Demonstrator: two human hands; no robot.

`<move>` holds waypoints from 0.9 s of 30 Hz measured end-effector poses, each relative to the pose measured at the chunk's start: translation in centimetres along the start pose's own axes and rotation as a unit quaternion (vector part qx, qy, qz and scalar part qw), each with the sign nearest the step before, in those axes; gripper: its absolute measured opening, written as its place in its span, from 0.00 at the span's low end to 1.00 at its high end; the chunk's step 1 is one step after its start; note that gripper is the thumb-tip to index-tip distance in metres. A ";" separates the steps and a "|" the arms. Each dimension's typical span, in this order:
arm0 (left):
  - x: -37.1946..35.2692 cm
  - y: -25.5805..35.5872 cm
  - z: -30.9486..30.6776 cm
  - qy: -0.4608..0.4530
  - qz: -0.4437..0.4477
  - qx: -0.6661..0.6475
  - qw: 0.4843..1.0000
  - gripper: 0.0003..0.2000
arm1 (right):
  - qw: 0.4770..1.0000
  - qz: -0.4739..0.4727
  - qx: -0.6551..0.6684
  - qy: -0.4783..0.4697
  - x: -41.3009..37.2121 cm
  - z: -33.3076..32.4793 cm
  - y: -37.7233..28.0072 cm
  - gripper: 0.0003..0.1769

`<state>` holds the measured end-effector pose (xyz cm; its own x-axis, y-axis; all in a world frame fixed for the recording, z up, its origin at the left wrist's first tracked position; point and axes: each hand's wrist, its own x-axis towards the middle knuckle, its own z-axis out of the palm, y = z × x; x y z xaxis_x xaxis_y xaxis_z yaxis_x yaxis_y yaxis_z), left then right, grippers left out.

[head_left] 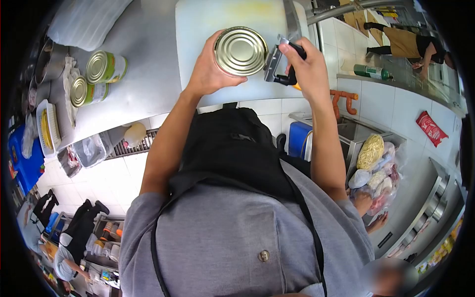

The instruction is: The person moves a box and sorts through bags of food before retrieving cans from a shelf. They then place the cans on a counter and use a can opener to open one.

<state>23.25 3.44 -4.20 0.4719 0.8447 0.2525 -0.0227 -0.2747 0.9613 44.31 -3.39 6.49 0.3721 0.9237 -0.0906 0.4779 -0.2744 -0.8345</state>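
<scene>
My left hand [208, 69] is wrapped around the side of a tin can [241, 51], its ridged metal lid facing up. In my right hand [310, 67] is a can opener [271, 65] with black handles and a metal head, gripped with the fingers curled round it. The opener's head is right at the can's right rim. Both are over a white cutting board [198, 20]. A wide metal blade [292, 20] lies along the board's right side, partly hidden behind my right hand.
Two green-labelled cans [105, 67] stand left on the steel counter [148, 64], near a cloth [71, 89] and white basket [48, 123]. A translucent plastic container [86, 22] sits behind. Bagged food [378, 173] lies by a sink [346, 129] at right. Other people stand lower left and upper right.
</scene>
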 end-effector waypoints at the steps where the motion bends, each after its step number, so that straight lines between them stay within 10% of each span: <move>1: 0.0 0.0 0.2 -0.006 0.005 0.001 1.000 0.56 | 0.998 0.026 0.051 -0.028 0.5 -0.2 -0.2 0.22; 9: 0.1 0.5 -1.4 -0.048 -0.001 -0.014 0.999 0.61 | 0.992 -0.100 0.017 -0.069 1.9 -0.8 0.1 0.19; 17: 0.5 0.6 -0.7 -0.059 -0.022 -0.050 0.997 0.55 | 0.961 -0.222 -0.142 0.083 -2.3 0.0 -1.1 0.17; 23: 0.3 0.4 -0.4 -0.043 0.005 -0.026 0.999 0.56 | 0.998 0.020 0.054 -0.025 0.0 -0.5 0.5 0.16; 27: 0.3 0.0 -0.5 -0.038 0.020 -0.007 0.999 0.56 | 0.995 -0.073 -0.072 0.016 -1.6 0.0 -1.9 0.20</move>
<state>22.99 3.92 -4.04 0.5358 0.7960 0.2816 -0.0539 -0.3006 0.9522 42.81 -4.35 8.20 0.3143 0.9482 0.0459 0.6377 -0.1751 -0.7501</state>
